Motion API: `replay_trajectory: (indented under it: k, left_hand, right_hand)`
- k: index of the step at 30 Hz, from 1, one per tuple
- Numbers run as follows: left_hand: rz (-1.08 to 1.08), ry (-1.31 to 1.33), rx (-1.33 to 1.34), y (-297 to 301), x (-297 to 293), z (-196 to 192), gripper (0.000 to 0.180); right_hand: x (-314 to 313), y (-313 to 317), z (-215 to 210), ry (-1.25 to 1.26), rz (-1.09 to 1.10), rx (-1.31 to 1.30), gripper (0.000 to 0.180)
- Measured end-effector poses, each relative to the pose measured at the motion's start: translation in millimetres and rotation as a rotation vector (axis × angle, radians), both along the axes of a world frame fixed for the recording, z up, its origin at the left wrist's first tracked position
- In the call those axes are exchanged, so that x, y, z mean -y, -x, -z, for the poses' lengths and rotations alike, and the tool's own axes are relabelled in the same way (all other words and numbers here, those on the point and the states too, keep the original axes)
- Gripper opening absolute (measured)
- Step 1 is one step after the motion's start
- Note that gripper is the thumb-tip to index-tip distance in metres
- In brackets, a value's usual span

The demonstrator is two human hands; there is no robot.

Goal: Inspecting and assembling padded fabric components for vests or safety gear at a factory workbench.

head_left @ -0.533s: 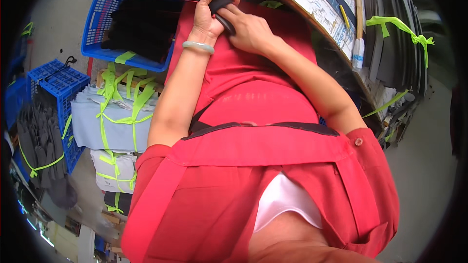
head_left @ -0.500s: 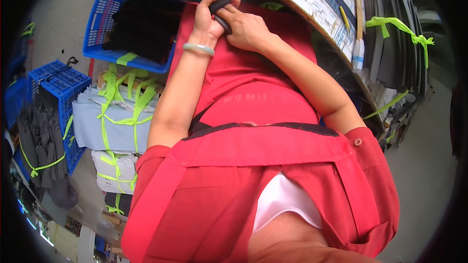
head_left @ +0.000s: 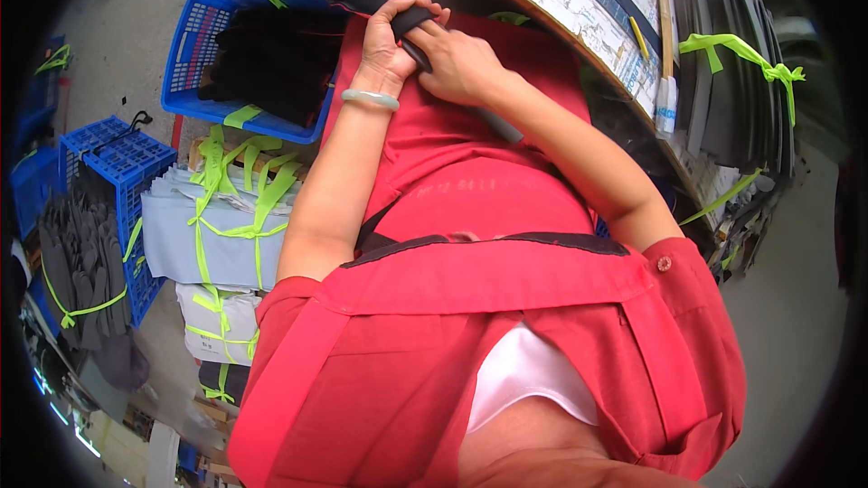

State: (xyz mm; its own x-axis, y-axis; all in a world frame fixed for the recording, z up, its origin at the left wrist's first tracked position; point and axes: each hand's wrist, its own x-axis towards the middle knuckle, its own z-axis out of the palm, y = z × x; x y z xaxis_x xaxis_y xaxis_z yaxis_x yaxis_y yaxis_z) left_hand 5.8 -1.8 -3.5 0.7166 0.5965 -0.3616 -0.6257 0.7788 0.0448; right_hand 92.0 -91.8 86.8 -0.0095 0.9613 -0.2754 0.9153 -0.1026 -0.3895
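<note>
Since the earlier frame, both hands are staying clasped at the top centre of the frame, and the dark strip (head_left: 414, 20) is sitting a little lower between them than before; nothing else is shifting. Both forearms are rising from the red-clad body at the lower centre and converging toward the curved table edge (head_left: 579, 32) at the upper right. The left hand (head_left: 391, 43), with a pale bangle (head_left: 370, 99) around its wrist, is curling its fingers (head_left: 425, 9) over the top of the strip, gripping it. The right hand (head_left: 463, 65) is closing on the same strip from the right, its fingers pressing against the strip's lower part and touching the left hand. The strip is lying just above the red apron (head_left: 470, 190), below the table edge. At the upper left, a blue crate (head_left: 194, 54) is holding dark pieces, and under it grey stacks tied with green tape (head_left: 226, 217) are lying on the floor.
</note>
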Motion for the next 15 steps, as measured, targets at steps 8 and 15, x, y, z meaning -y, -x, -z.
replay_trajectory:
  k: [8, 15]
  left_hand:
    - [0.004, 0.01, 0.057, -5, 4, -3, 0.013]
    - [-0.045, -0.053, -0.047, -5, 2, -2, 0.015]
  right_hand:
    - [-9, -6, 13, -0.07, 0.016, -0.023, 0.059]
    - [8, -4, 7, -0.014, 0.013, -0.002, 0.049]
